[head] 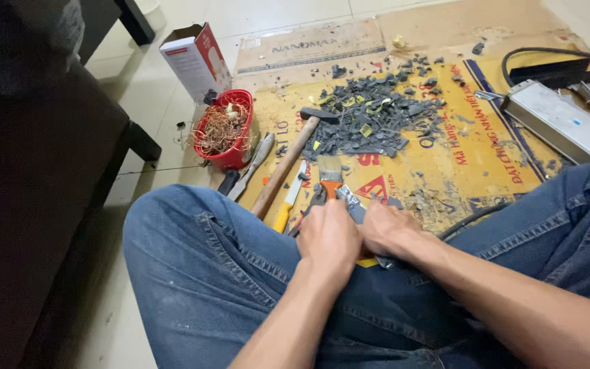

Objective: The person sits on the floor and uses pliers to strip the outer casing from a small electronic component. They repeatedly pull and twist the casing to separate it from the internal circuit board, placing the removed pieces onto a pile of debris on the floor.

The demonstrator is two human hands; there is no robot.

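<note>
Seated on the floor, legs in blue jeans (199, 266) spread, both hands meeting between the knees over the cardboard sheet (466, 150).

Left hand (329, 236): clenched, knuckles up, wrapped around a small silver metal piece (349, 203) that sticks out above the fist. Right hand (387, 229): closed on the same piece from the other side, fingers touching the left hand. What exactly the piece is, can't tell; most of it is hidden by the hands.

Just ahead of the hands: paintbrush (330, 174) with an orange ferrule, bristles pointing away. Left of it a yellow-handled tool (288, 201), then a hammer (288, 164) with a wooden handle, head lying at the edge of the pile. Further left a dark-handled blade (250, 167) lies beside the red basket (237, 156), which is full of tangled copper wire (220, 128).

Mid-cardboard: big pile of dark grey plastic chips (373, 113) with a few yellow bits mixed in. Far right: long silver metal box (561, 123) and a black cable (548, 51) looping behind it. Top left: open white and red carton (196, 58) standing on the tile.
</note>
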